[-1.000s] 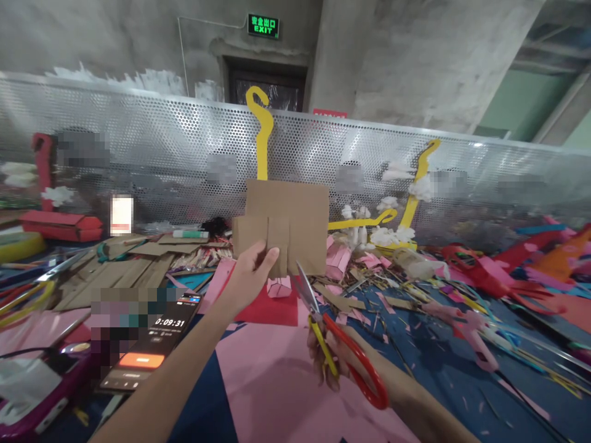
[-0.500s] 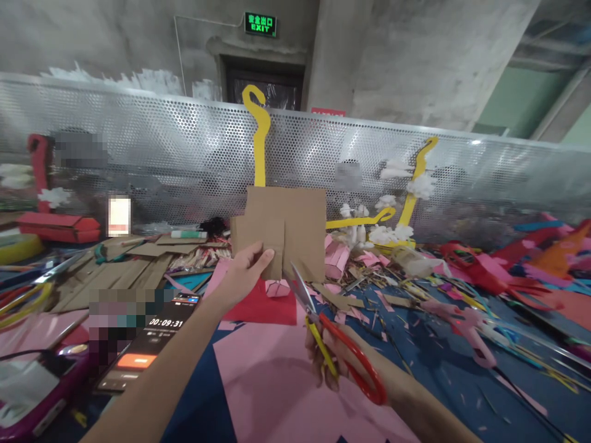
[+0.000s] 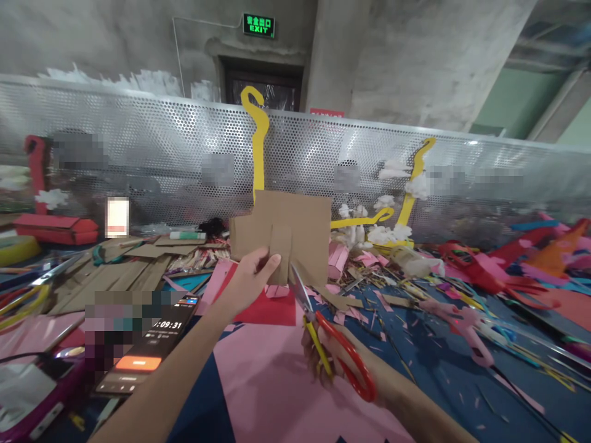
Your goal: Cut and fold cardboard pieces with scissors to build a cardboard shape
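Note:
My left hand (image 3: 255, 272) pinches a brown piece of cardboard (image 3: 310, 237) by its lower left part, thumb in front. A narrow strip of the cardboard stands partly apart beside my thumb. My right hand (image 3: 330, 357) grips scissors (image 3: 348, 354) with red and yellow handles. Their blades reach up to the lower edge of the cardboard, at the slit right of the strip. Beneath both hands lies a large pink sheet (image 3: 263, 369), with a red sheet (image 3: 272, 312) behind it.
A phone (image 3: 152, 344) with a running timer lies at left. At right are a pink glue gun (image 3: 466, 323) with a cord and paper scraps. Yellow hook-shaped pieces (image 3: 258, 147) stand near the perforated metal barrier (image 3: 300, 138). Cardboard strips (image 3: 111, 277) are piled at left.
The cardboard has shifted slightly right in my left hand, and its cut strip shows more distinctly. The scissors have moved slightly left and stay at the slit.

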{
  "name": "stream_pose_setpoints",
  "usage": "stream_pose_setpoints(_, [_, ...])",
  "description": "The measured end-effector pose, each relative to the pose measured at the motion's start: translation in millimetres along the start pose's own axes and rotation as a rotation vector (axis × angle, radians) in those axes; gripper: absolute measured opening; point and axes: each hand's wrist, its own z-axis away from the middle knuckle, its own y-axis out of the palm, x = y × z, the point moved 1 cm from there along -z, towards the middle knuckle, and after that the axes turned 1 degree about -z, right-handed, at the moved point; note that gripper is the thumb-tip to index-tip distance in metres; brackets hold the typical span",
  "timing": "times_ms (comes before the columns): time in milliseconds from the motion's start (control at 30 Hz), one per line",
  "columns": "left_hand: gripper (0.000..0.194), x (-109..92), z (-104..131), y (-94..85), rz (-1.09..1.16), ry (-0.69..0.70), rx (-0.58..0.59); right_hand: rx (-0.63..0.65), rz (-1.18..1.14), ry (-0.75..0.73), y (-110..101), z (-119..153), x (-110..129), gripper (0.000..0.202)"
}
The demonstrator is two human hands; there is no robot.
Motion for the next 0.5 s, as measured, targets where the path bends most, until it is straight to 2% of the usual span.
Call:
stream_pose_setpoints(133, [0.039,-5,4,10.2,0.040,-0.002,-0.002,0.014,-0.011,-0.066,3,-1,0,0.042])
stream_pose_setpoints(267, [0.038,-6,7,20.0,0.208,-0.111,0.040,0.030,-0.018,-0.089,7,-3,0,0.037])
stream_pose_setpoints(367, [0.038,-4,9,27.7,0.344,-0.162,0.084,0.003,-0.042,-0.159,12,-5,1,0.041])
stream_pose_setpoints(500, [0.034,-2,12,35.2,0.439,-0.206,0.072,-0.018,-0.050,-0.216,16,-9,-2,0.041])
